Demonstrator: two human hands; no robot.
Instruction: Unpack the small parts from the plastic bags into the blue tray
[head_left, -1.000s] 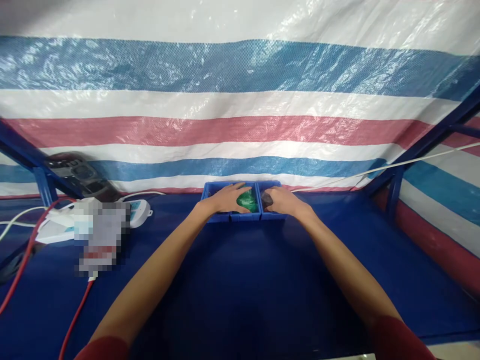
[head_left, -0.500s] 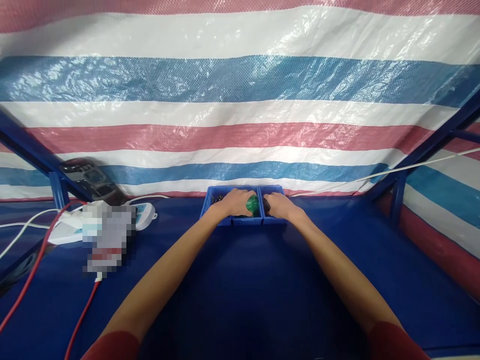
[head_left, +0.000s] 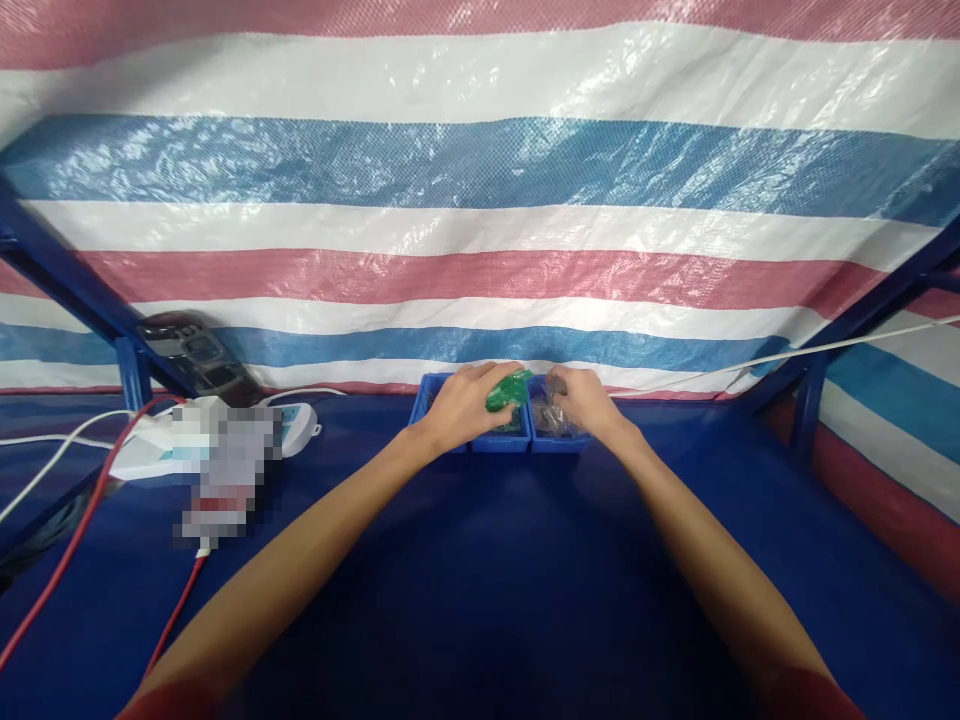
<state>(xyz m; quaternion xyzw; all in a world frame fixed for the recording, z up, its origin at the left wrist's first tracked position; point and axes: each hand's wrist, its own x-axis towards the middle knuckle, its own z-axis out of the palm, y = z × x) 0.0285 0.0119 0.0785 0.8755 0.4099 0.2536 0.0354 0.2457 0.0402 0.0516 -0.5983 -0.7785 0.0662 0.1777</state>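
Note:
Small blue bins stand side by side at the back of the blue table. My left hand is closed around a green, shiny, crumpled piece, like a bag or wrapper, just above the middle bin. Over the right bin, my right hand pinches a brownish see-through piece. More of the same see-through pieces lie in that bin below the fingers. The left bin is mostly covered by my left hand, so its contents are hidden.
On the left lie a white power strip, a blurred-out device and a red cable. A dark object leans against the striped sheet behind. Blue frame posts rise at both sides.
Both hands have risen a little out of the bins, the left with the green piece and the right with the brownish see-through piece. The view has shifted slightly.

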